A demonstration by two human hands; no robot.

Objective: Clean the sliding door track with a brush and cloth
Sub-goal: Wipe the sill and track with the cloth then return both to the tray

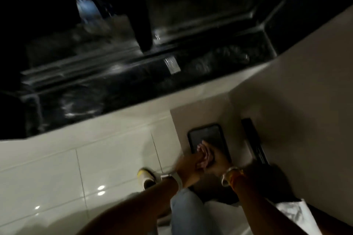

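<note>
Both hands joined low near right: left hand (186, 170) and right hand (212, 160) over a dark phone (208, 135); grip blurred, cannot tell. Door track (107, 74) far left, untouched. Risk: no brush or cloth visible, so cleaning stalls.

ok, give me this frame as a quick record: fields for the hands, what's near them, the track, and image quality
left hand: meets the right one over the phone; grip unclear from blur
right hand: fingers against the left hand, bangle on the wrist
phone: dark, screen up, lying flat on a beige surface, partly under the hands
door track: dark, glossy, runs across the frame above the tiled floor
brush or cloth: neither identifiable
shoe: yellow and white, on the tiles
image quality: dim, motion-blurred
</note>
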